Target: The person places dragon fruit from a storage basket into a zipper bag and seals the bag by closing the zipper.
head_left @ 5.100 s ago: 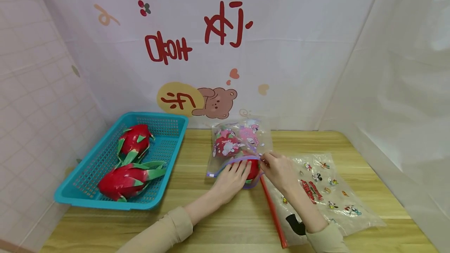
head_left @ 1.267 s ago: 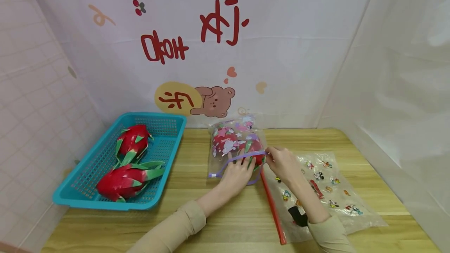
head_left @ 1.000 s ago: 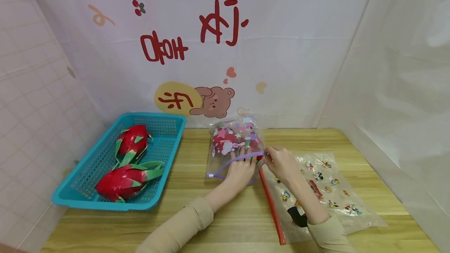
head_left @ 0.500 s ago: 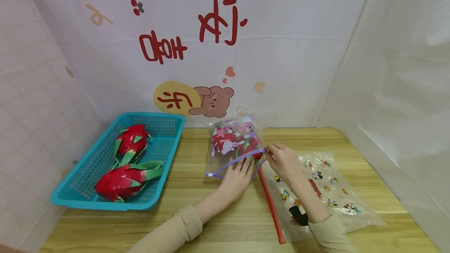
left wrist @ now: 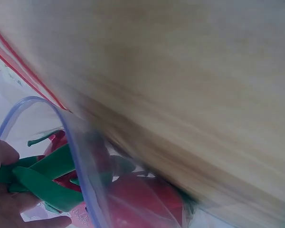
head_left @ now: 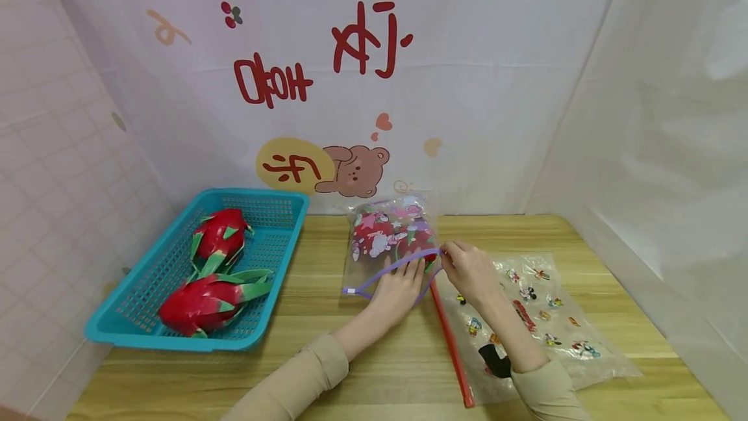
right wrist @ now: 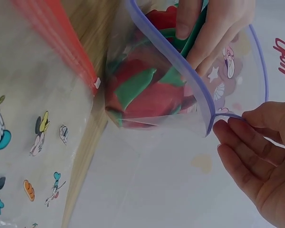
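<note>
A clear zip bag with a purple-edged mouth and pink prints lies mid-table with dragon fruits inside. My left hand reaches through its open mouth, fingers extended against a dragon fruit. In the left wrist view, green leaves of that fruit lie between the thumb and fingers. A second dragon fruit shows through the plastic deeper in the bag. My right hand pinches the purple strip at the mouth's right corner, thumb against fingertips, and holds the mouth apart.
A blue plastic basket with two dragon fruits stands on the left. A larger clear bag with cartoon prints and a red zip strip lies flat under the right forearm. A printed cloth hangs behind the table.
Earlier a dragon fruit was at the bag's mouth under the left hand; now it sits further inside. The left fingers moved deeper, drew back a little, then pushed in again. Right hand keeps its pinch.
</note>
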`<state>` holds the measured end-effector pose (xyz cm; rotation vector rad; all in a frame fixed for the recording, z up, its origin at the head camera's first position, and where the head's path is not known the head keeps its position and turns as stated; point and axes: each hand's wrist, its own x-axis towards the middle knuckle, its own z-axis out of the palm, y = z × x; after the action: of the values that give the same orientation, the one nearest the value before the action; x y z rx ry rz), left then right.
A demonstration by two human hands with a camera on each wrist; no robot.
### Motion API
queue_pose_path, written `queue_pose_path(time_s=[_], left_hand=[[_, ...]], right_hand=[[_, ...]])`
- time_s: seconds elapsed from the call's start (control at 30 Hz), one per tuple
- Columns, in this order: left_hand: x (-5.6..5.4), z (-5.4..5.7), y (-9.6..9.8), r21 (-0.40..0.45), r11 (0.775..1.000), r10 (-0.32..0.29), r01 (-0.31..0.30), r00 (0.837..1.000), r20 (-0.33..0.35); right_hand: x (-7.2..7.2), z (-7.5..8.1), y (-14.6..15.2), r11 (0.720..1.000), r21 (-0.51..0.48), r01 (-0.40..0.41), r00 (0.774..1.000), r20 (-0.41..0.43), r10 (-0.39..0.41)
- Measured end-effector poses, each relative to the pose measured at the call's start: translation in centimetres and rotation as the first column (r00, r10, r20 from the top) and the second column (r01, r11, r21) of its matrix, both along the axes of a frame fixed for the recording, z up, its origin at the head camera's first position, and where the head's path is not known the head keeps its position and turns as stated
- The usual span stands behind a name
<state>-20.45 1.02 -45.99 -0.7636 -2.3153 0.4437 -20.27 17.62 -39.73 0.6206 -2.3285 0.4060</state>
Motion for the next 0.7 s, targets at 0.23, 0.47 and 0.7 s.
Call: queue_pose_path(time_s=[0.23, 0.47, 0.7], left_hand=[[-1.4, -0.6, 0.8, 0.078, 0.997, 0.008, 0.000, 0.994, -0.105], [-2.5, -0.8, 1.4, 0.100, 0.995, 0.040, -0.027, 0.991, -0.127], [-1.6, -0.5, 1.1, 0.007, 0.999, 0.052, -0.051, 0.998, -0.022]], right_hand=[[0.1, 0.3, -0.1, 1.000, -0.002, -0.012, 1.000, 0.010, 0.012], [0.2, 0.4, -0.2, 1.000, -0.014, -0.023, 1.000, -0.020, 0.023], [0.0, 0.8, -0.1, 0.998, -0.056, -0.028, 1.000, -0.015, 0.027]])
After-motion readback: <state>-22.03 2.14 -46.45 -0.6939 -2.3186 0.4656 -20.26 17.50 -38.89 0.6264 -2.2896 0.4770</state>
